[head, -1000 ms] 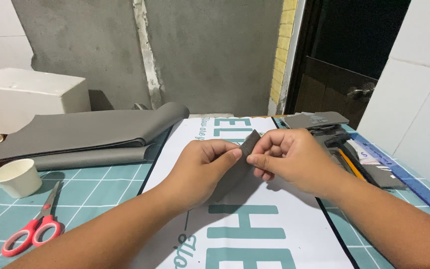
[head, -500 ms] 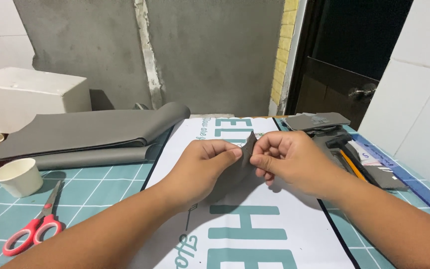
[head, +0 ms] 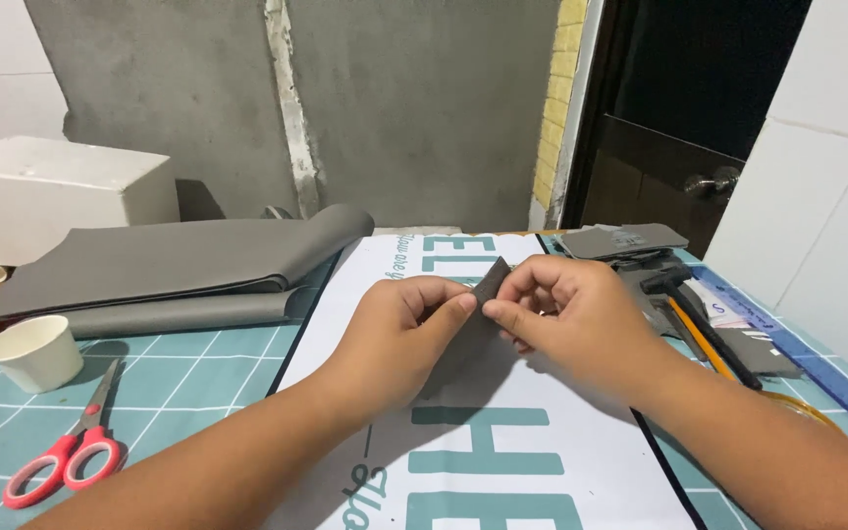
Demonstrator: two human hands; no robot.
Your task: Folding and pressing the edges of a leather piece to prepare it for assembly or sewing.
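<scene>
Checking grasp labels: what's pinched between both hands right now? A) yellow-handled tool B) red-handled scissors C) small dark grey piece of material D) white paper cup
C. The left hand and right hand both pinch the small dark grey piece above the white printed sheet; the red-handled scissors and white paper cup lie untouched on the green cutting mat at left.

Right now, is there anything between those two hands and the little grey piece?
Nothing visible. The left hand and right hand both already pinch the grey piece directly, fingertips on its upper edge, above the white printed sheet.
</scene>
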